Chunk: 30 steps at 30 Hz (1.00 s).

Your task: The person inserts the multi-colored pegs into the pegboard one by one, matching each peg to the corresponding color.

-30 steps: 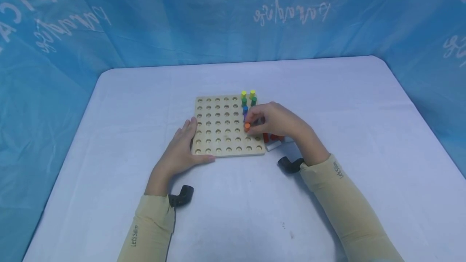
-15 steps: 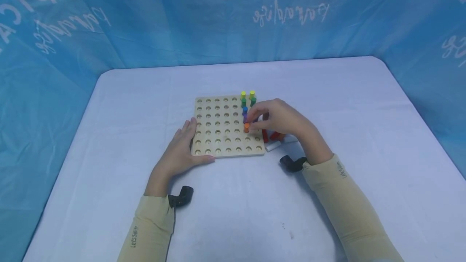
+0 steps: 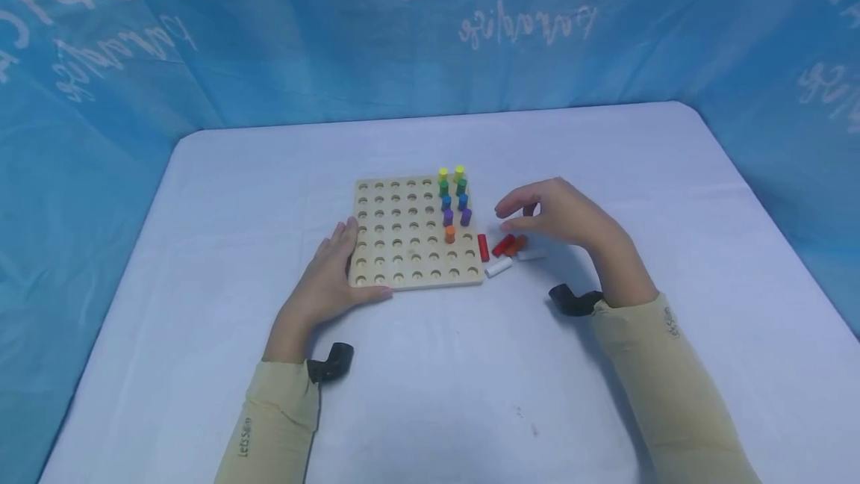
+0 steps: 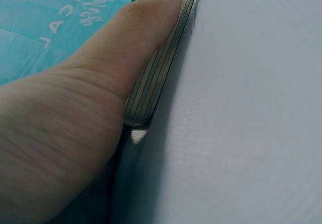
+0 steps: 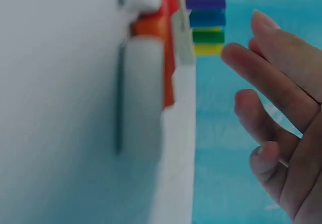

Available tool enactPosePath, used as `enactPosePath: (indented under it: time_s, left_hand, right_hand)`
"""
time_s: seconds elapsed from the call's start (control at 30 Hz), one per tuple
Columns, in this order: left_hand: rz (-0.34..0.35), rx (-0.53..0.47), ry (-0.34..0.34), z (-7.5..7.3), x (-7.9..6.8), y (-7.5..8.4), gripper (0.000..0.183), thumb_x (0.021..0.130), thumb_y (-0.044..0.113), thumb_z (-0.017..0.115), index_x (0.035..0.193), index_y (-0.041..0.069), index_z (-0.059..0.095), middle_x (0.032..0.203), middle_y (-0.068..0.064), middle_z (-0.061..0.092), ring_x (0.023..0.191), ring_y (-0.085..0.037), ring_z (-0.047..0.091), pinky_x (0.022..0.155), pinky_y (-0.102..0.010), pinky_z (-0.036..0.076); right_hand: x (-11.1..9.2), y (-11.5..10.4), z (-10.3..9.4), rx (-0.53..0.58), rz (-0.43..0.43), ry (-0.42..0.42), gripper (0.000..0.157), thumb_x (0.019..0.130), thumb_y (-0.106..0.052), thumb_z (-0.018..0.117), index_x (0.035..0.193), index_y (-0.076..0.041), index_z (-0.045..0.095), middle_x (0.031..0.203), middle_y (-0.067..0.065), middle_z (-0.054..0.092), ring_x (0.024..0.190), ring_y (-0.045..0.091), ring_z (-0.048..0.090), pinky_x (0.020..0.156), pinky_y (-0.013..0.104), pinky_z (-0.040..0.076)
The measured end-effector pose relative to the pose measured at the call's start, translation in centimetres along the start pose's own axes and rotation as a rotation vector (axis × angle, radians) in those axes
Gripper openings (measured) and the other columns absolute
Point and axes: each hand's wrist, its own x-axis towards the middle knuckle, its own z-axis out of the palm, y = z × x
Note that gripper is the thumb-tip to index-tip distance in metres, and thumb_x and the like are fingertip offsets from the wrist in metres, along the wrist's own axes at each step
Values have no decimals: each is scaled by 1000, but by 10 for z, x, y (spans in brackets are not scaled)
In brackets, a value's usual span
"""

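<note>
A square wooden pegboard lies on the table with rows of round holes. My left hand rests at its near left corner, fingers along the left side and the thumb along the front edge. Upright in the two right-hand columns stand pairs of yellow, green, blue and purple pegs, plus a single orange peg. My right hand hovers right of the board, fingers loosely bent and apart, holding nothing. Below it lie two red pegs, an orange peg and two white pegs.
The table wears a white cover. A blue printed curtain hangs behind it and at both sides. Black wrist cameras sit under both wrists, by the beige sleeves.
My right hand has let go of the orange peg, which stays upright in the board, and has moved right over the loose pegs. The left hand keeps its place at the board.
</note>
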Motion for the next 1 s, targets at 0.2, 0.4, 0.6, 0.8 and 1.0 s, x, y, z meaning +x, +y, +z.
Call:
enactPosePath:
  time_s: [0.2, 0.4, 0.6, 0.8, 1.0]
  left_hand:
    - [-2, -4, 3, -1, 0, -3, 140, 62, 71, 81, 160, 22, -5, 169, -1, -1, 157, -23, -2, 128, -49, 4]
    - [7, -3, -1, 1, 0, -6, 139, 62, 71, 81, 160, 21, -6, 169, -2, -2, 157, -24, -2, 128, -51, 5]
    - [8, -6, 5, 1, 0, -5, 140, 61, 71, 82, 160, 21, -5, 169, -2, -1, 157, -26, -1, 127, -53, 6]
    - [12, -4, 0, 1, 0, -3, 139, 62, 70, 82, 160, 22, -6, 169, -3, -1, 157, -28, -1, 127, -54, 6]
    - [23, -5, 0, 1, 1, -3, 139, 63, 70, 81, 160, 21, -5, 169, -3, -1, 157, -26, -2, 127, -53, 6]
  right_hand:
    - [-2, 21, -1, 24, 87, -75, 27, 81, -24, 83, 107, -25, 78, 113, 1, 74, 104, 23, 58, 80, 36, 53]
    - [3, 32, 5, 18, 28, -103, 23, 80, -20, 84, 102, -24, 80, 100, -1, 76, 92, 21, 61, 72, 30, 51]
    - [5, 35, 10, -45, 4, -89, 24, 80, -17, 84, 103, -24, 79, 101, -2, 75, 91, 19, 61, 75, 30, 54]
    - [4, 36, 9, -79, 49, -88, 33, 82, -19, 82, 114, -21, 75, 108, 1, 71, 99, 21, 60, 84, 38, 57]
    - [3, 32, 7, -128, 81, -99, 44, 87, -17, 76, 129, -22, 67, 114, 6, 66, 103, 25, 58, 85, 40, 57]
